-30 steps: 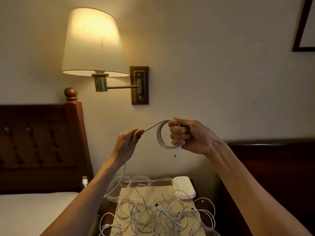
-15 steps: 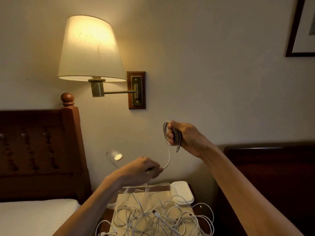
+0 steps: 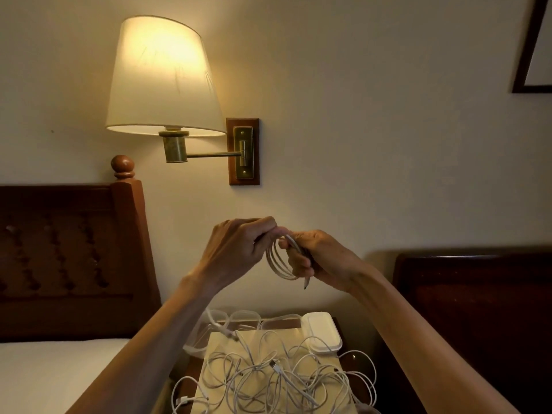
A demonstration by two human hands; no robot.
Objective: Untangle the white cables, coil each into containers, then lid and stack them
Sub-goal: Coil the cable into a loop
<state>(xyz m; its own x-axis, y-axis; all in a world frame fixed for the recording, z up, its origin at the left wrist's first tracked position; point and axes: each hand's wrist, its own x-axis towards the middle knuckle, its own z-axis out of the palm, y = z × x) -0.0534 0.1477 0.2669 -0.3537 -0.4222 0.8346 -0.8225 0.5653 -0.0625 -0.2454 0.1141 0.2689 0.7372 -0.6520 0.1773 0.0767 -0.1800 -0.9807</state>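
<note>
Cable coil (image 3: pixel 279 261) held up in front of the wall, above the nightstand, between both my hands. My right hand (image 3: pixel 321 259) has its fingers curled around the right side of the loops — this clamps the bundle so the turns cannot spring apart; one connector end (image 3: pixel 306 283) pokes down below the fist. My left hand (image 3: pixel 239 249) pinches the strand at the top of the coil with thumb and fingertips, close against the right hand, presumably to lay the next turn onto the stack. Holding it high keeps the free tail (image 3: pixel 219 327) off the pile below, so it runs cleanly instead of snagging.

Appearance: thin, white, round-section cord, several loops of similar size lying nearly flat together, warm-tinted by the wall lamp (image 3: pixel 162 76) at far left. The tail drops behind my left forearm toward the nightstand.

Below, near edge of view: tangled cables (image 3: pixel 277 372) heaped on a pale sheet (image 3: pixel 218 345) — many strands crossing, plugs visible here and there, none coiled. Clear containers (image 3: pixel 239 319) sit at the far side of the heap; a white lidded box (image 3: pixel 322 331) to their right.

Judgement: first cable nearly coiled; containers not yet filled, as far as I can see.
</note>
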